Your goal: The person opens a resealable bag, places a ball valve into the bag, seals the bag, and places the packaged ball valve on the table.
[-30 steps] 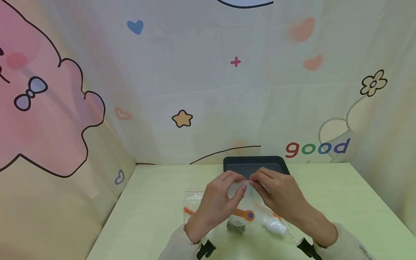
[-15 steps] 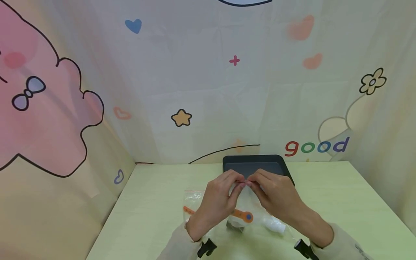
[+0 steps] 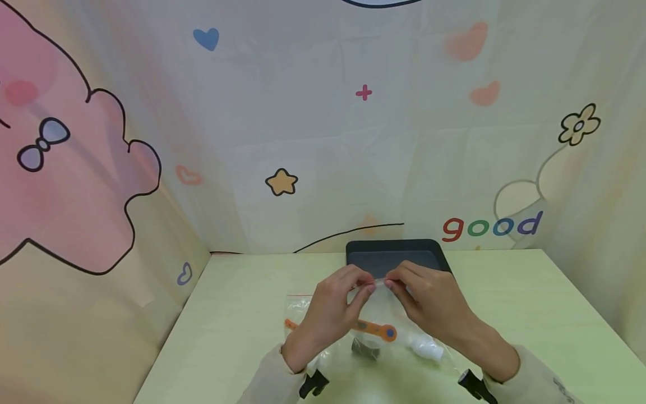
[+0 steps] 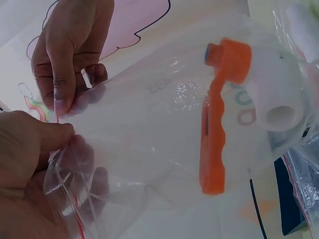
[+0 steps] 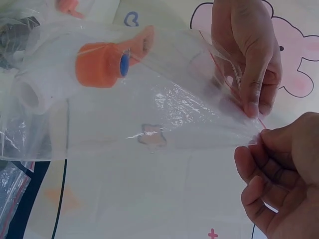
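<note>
In the head view my left hand [image 3: 330, 308] and right hand [image 3: 434, 306] pinch the upper edge of a clear zip bag [image 4: 159, 114] between thumb and fingers. A small gap separates their fingertips. The bag hangs below with its red seal line near the fingers. Inside is an orange handled piece [image 4: 213, 134] with a rounded head and a blue end. A white bent tube [image 4: 274, 94] lies beside that head. Closest in the right wrist view is my right hand [image 5: 289, 174]; above it is the left hand [image 5: 256, 55]. Finger overlap hides part of the seal.
Behind the hands sits a dark tray [image 3: 393, 255] on the pale table [image 3: 242, 314]. Another clear bag [image 3: 298, 306] with an orange piece [image 3: 290, 324] lies partly behind my left hand. A grey bagged object [image 3: 365, 349] lies beneath the wrists. Printed curtain [image 3: 323, 112] surrounds the table.
The fingertips came together about half a second ago and are now slightly apart again, with my left hand shifted left. The bag's contents have swayed a little.
</note>
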{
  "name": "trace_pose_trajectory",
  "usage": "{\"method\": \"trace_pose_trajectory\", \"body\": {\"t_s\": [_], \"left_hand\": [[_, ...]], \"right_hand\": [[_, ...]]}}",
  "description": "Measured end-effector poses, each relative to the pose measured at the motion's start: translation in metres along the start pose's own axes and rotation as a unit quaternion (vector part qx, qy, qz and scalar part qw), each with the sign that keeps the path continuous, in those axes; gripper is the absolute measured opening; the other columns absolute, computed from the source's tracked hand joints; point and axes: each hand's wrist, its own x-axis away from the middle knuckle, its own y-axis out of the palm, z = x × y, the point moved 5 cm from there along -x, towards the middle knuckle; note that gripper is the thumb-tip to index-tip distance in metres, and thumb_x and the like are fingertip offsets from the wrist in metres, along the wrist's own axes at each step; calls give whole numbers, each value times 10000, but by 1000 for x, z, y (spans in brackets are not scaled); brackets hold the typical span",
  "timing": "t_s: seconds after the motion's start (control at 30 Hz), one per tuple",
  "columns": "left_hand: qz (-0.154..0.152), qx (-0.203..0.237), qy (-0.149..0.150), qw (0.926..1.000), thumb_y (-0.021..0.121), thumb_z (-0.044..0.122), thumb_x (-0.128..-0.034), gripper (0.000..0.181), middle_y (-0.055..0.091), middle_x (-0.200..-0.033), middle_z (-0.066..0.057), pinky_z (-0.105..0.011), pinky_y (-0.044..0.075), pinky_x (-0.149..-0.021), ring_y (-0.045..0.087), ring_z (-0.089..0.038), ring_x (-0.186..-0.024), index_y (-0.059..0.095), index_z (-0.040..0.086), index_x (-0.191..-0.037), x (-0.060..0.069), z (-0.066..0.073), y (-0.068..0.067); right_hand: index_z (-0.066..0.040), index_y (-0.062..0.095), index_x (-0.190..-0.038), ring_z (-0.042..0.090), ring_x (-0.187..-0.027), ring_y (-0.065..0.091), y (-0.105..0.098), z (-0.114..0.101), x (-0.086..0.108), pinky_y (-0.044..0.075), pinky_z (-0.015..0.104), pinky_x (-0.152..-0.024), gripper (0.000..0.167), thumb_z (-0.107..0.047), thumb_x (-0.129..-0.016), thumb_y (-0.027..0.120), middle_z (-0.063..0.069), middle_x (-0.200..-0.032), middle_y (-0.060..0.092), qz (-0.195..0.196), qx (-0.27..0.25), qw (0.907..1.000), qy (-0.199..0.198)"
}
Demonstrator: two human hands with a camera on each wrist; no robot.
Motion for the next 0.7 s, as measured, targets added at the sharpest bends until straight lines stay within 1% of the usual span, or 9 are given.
{"method": "trace_pose_trajectory", "body": {"t_s": [0.07, 0.17, 0.3, 0.4, 0.5, 0.63, 0.7], "left_hand": [[11, -36, 73, 10000, 613, 148, -971, 57, 660, -914, 6, -182, 519, -751, 628, -97, -847, 647, 104, -959, 0, 1, 1], [-26, -48, 70, 10000, 595, 165, -984, 76, 653, -912, 6, -178, 513, -748, 619, -95, -842, 637, 105, -963, 0, 1, 1], [-227, 206, -132, 9994, 566, 202, -1004, 114, 650, -933, 15, -193, 512, -758, 609, -82, -857, 639, 115, -994, 0, 0, 3], [-322, 421, -228, 9983, 551, 205, -1011, 128, 646, -926, 15, -193, 503, -748, 604, -80, -848, 638, 113, -994, 0, -1, 5], [-292, 496, -184, 9982, 555, 178, -1005, 106, 639, -909, 8, -180, 493, -742, 598, -87, -831, 627, 106, -974, 0, -1, 6], [-244, 435, -74, 9987, 569, 153, -995, 80, 638, -905, -1, -176, 497, -746, 602, -97, -832, 622, 101, -964, -1, 1, 5], [-272, 408, -106, 9987, 571, 165, -996, 87, 642, -911, 3, -181, 498, -745, 599, -93, -835, 628, 105, -969, 0, 1, 4]], "right_hand": [[-111, 685, -844, -7, -578, 508, 0, 0, 0, 404, 107, -527, 58, -87, -849, 737, -77, -758, 642, -2, -25, 10000, -7], [-112, 682, -838, -14, -576, 496, 0, -1, 0, 395, 103, -524, 78, -68, -834, 745, -80, -759, 639, 12, -58, 10000, 1], [-112, 680, -833, -21, -586, 491, -1, -2, 0, 394, 98, -527, 168, -10, -752, 785, -84, -761, 639, 1, -86, 10000, 37], [-110, 683, -836, -25, -588, 487, 0, -3, 0, 389, 91, -528, 173, -6, -747, 788, -84, -760, 640, -25, -143, 9999, 57], [-108, 685, -839, -29, -584, 480, 0, -3, 0, 384, 86, -527, 165, -7, -754, 785, -84, -757, 639, -17, -212, 9998, 53], [-108, 688, -843, -32, -581, 475, 1, -4, 0, 382, 86, -527, 162, -5, -758, 781, -87, -757, 638, 32, -277, 9996, 32], [-108, 689, -845, -31, -581, 475, 1, -4, 0, 382, 86, -528, 167, -3, -756, 782, -88, -757, 637, 33, -285, 9996, 31]]}}
